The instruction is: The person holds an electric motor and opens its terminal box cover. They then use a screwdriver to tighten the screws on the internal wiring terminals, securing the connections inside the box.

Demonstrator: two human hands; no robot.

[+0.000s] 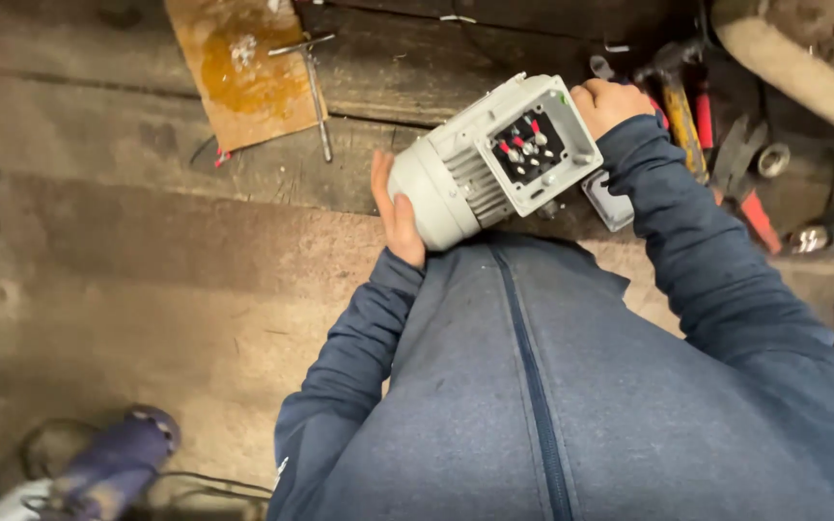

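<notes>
Head view: a person in a blue zip jacket holds a small grey electric motor (494, 159) against the body above a worn wooden tabletop (127, 145), the left hand (396, 207) spread flat against the rounded fan cover at nine o'clock and the right hand (612, 101) closed over the far end at two o'clock. Cast-metal and finned, its open terminal box showing red-tipped leads, the motor looks heavy and rigid, best gripped by the housing ends, clear of the exposed terminals. Hammer and pliers (740, 164) lie at three o'clock, a stained board (243, 72) at eleven.
</notes>
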